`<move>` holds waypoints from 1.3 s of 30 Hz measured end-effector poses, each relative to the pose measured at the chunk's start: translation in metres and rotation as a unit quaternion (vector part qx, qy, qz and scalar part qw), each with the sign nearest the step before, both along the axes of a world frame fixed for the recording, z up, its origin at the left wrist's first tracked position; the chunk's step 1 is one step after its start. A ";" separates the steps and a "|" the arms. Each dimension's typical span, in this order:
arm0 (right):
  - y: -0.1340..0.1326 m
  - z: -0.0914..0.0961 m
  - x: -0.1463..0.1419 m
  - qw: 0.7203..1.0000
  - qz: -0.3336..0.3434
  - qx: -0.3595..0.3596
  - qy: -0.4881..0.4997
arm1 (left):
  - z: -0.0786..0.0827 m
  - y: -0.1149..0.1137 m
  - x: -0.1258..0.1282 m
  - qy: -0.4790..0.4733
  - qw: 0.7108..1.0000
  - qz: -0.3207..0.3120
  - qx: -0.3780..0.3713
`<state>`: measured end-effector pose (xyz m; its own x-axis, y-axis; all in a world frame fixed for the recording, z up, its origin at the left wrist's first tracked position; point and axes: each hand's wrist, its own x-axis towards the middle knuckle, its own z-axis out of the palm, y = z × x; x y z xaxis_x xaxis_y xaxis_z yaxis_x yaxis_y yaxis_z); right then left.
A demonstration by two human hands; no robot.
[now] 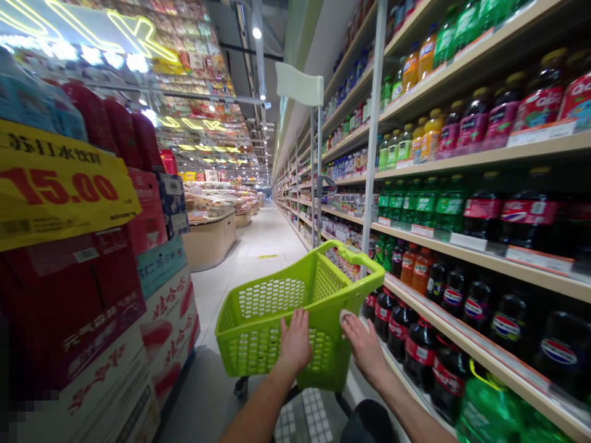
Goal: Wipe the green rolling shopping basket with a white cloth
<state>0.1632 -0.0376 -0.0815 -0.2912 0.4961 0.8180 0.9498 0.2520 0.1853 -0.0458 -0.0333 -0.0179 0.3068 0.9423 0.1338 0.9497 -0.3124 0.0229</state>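
Left hand (296, 342) flat, grip spread, against green cart (327, 315); right hand (364, 346) loosely closed on white wad (343, 316)

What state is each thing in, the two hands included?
Green shopping cart: upright.
Left hand: open, against the cart.
Right hand: at the cart's edge, white wad by fingertips.
Neon sign: lit.
Ceiling spotlight: lit.
Pepsi bottles: upright.
Yellow price sign: tilted, showing 15.00.

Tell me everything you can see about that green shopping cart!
The green shopping cart looks plastic, with a perforated basket, a looped handle and a dark frame underneath. It stands upright beside the bottle shelves, handle end to the right. The left grip rests on its near side; the right grip is by its handle-end edge.
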 end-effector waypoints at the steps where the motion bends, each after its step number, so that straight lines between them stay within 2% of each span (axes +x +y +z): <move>1: -0.002 -0.003 0.001 1.000 0.006 -0.002 -0.011 | 0.001 0.001 -0.001 -0.001 1.000 0.008 0.000; 3: -0.003 0.003 0.002 1.000 0.001 0.005 -0.006 | 0.001 0.004 -0.003 -0.006 1.000 0.026 -0.005; 6: 0.002 0.035 0.003 0.999 -0.027 0.023 0.037 | 0.001 0.006 -0.005 -0.009 0.999 0.038 -0.012; 8: 0.006 0.048 0.002 0.998 -0.039 0.019 0.055 | 0.001 0.006 -0.006 -0.006 0.999 0.037 -0.013; 10: 0.006 0.047 -0.001 0.999 -0.024 -0.009 0.040 | 0.001 0.005 -0.006 -0.003 0.999 0.037 -0.016; 14: 0.000 0.031 -0.019 0.997 0.052 -0.046 -0.030 | 0.001 0.003 -0.007 -0.001 0.999 0.030 -0.013; 16: 0.002 0.037 -0.030 0.998 0.049 -0.029 -0.019 | 0.000 0.002 -0.008 0.001 1.000 0.028 -0.007; 19: 0.013 0.056 -0.038 0.999 0.032 -0.037 -0.023 | -0.002 0.001 -0.010 0.004 0.999 0.032 -0.004; 21: 0.021 0.069 -0.031 0.996 0.024 -0.067 -0.052 | -0.005 0.001 -0.012 0.003 0.999 0.033 -0.005; 23: 0.026 0.080 -0.010 0.996 -0.011 -0.078 -0.051 | -0.008 0.002 -0.015 -0.004 1.000 0.024 -0.002; 27: 0.026 0.098 0.033 0.986 -0.155 -0.034 0.055 | -0.014 0.003 -0.017 -0.019 1.000 0.014 0.008; 29: 0.024 0.099 0.033 0.981 -0.176 -0.026 0.076 | -0.014 0.003 -0.017 -0.021 1.000 0.016 0.008; 30: 0.023 0.095 0.025 0.984 -0.160 -0.031 0.065 | -0.013 0.003 -0.017 -0.021 1.000 0.017 0.007; 32: 0.022 0.083 0.000 0.994 -0.091 -0.056 0.011 | -0.012 0.002 -0.017 -0.018 1.000 0.018 0.002; 35: 0.024 0.070 -0.029 0.993 0.001 -0.095 -0.065 | -0.010 0.002 -0.019 -0.013 1.000 0.016 -0.005; 37: 0.024 0.075 -0.023 0.993 -0.013 -0.104 -0.054 | -0.011 0.003 -0.020 -0.011 1.000 0.015 -0.002; 39: 0.023 0.090 0.002 0.992 -0.082 -0.097 0.008 | -0.013 0.003 -0.020 -0.011 1.000 0.014 0.004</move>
<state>0.1651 -0.0144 0.0084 -0.1811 0.6843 0.7063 0.9835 0.1231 0.1329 -0.0662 -0.0301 -0.0307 0.2765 0.9495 0.1481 0.9575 -0.2854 0.0422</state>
